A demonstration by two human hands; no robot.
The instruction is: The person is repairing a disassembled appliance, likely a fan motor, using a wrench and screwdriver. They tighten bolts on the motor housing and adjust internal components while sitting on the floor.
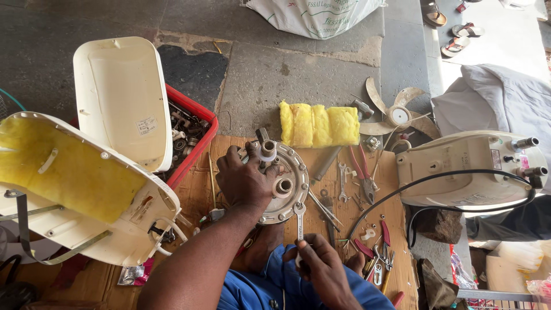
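Both hands engaged: left hand (244, 182) clamped over round metal plate (290, 178), steadying it; right hand (321, 267) gripping spanner (299, 221), head seated on rim bolt.

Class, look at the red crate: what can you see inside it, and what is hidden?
Inside the red crate lie dark metal parts, jumbled. The white cover leaning over it hides most of the inside, so the rest cannot be seen.

Two hands (244, 182), one spanner (299, 221), one round metal tank (282, 182), two cream casings (123, 97).
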